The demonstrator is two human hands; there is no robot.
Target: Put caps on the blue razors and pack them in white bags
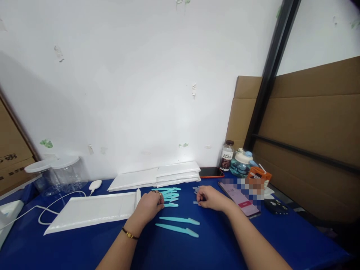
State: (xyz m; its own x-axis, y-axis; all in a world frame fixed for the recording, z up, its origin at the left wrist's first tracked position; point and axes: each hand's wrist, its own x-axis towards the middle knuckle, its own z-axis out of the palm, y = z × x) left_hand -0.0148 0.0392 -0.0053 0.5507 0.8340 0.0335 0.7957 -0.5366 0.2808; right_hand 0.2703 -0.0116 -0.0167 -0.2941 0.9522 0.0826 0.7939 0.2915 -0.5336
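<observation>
My left hand (150,205) is closed, its fingers pinching the handle end of a teal eyebrow razor (171,205) that points right. Just beyond it lies a loose pile of several teal razors (171,195). To the right, my right hand (212,198) has its thumb and fingertips together at a small clear cap (195,202). More clear caps (196,189) lie beside its fingers, partly hidden. Closer to me, two razors, one (180,220) behind the other (177,229), lie side by side with pale blade ends to the right.
White padded mailers (177,174) are stacked by the wall; another mailer (92,212) lies left. A phone (240,198) lies beside my right forearm, a dark phone (210,172) behind. A bottle (226,155), jug (241,164) and orange carton (258,176) stand right. Clear tubs (69,174) and a white cable are left.
</observation>
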